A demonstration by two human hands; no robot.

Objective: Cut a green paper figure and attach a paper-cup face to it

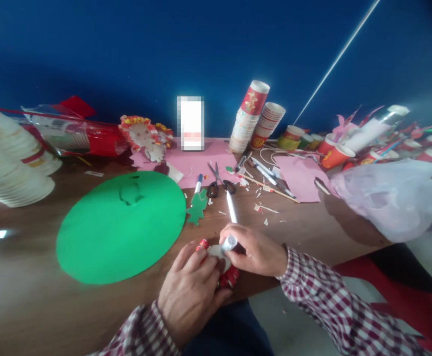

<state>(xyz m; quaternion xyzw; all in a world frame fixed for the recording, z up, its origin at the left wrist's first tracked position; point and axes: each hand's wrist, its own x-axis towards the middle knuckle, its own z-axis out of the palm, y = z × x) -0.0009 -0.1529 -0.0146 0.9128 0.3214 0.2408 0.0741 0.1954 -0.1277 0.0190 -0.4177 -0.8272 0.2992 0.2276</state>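
Near the table's front edge lies a cut paper cup [219,253], with a round white base and red flaps folded outward. My left hand [191,284] is closed on its left side, fingers over the rim. In my right hand [256,249] is a thick, light-ended tube, apparently a glue stick [231,242], held end-up over the white base. My fingers hide its lower tip. Just beyond lie a white pen [231,206], black-handled scissors [220,184] with blades apart, a blue-capped marker [199,184] and a jagged green paper cutout [198,206].
A large green paper disc [126,237] lies left. Pink sheets [301,178], paper scraps and pens are further back. Stacked paper cups [245,123] lean by the blue wall [145,49]. A plastic bag [394,198] sits right; more cups [19,163] lie far left.
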